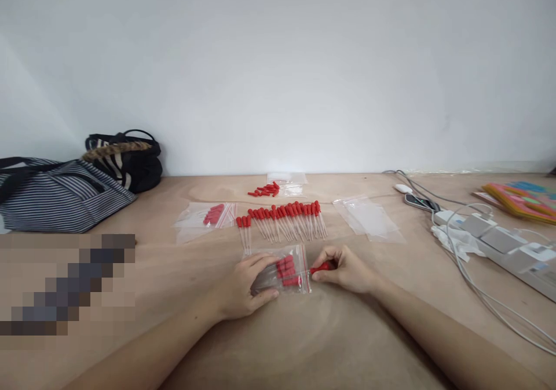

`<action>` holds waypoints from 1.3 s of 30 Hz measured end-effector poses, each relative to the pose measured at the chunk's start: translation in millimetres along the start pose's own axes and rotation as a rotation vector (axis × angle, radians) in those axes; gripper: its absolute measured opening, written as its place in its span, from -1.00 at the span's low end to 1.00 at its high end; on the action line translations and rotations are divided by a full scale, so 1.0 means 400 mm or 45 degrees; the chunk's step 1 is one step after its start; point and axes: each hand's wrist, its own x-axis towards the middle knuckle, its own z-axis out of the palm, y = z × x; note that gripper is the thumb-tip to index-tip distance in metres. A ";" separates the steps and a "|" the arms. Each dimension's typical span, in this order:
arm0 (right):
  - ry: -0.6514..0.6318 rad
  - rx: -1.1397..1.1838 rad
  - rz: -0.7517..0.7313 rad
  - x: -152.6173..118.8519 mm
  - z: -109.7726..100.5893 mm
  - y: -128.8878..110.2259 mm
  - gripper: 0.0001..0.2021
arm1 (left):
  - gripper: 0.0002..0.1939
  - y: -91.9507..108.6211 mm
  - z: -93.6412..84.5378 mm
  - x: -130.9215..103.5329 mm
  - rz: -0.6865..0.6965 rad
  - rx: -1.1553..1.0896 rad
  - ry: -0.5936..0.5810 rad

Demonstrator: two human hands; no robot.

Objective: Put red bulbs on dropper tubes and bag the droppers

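My left hand [243, 288] is closed round the left end of a clear zip bag [301, 287] lying on the table, thumb in front and fingers behind. Inside it are several droppers with red rubber bulbs [285, 267]. At the bag's red-striped mouth, my right hand [350, 271] pinches the red bulb of another dropper [320, 268]. That dropper's stem points left toward the bag; I cannot tell how far it reaches in. Just behind, a row of red-bulbed droppers [282, 213] lies with clear stems toward me, three of them [244, 222] slightly apart at its left.
A zip bag with red bulbs [191, 216] lies left of the row, flat clear bags [369, 219] to its right. Loose red bulbs [264, 190] sit farther back. A power strip [499, 245] with cables is at right, a striped bag [69, 196] at left.
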 end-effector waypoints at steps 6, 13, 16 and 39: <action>-0.076 -0.263 -0.332 0.008 0.059 -0.034 -0.89 | -0.46 0.008 -0.001 0.002 -0.032 0.018 -0.032; -0.130 -0.196 -0.115 0.020 0.053 -0.025 -0.81 | -0.26 -0.009 -0.045 -0.021 -0.041 -0.064 -0.193; -0.109 -0.104 -0.164 0.026 0.058 -0.012 -0.79 | -0.28 -0.021 -0.069 -0.043 -0.093 -0.061 -0.255; -0.065 -0.511 -0.362 0.031 0.071 -0.008 -0.88 | -0.30 -0.043 -0.063 -0.059 0.006 -0.082 -0.220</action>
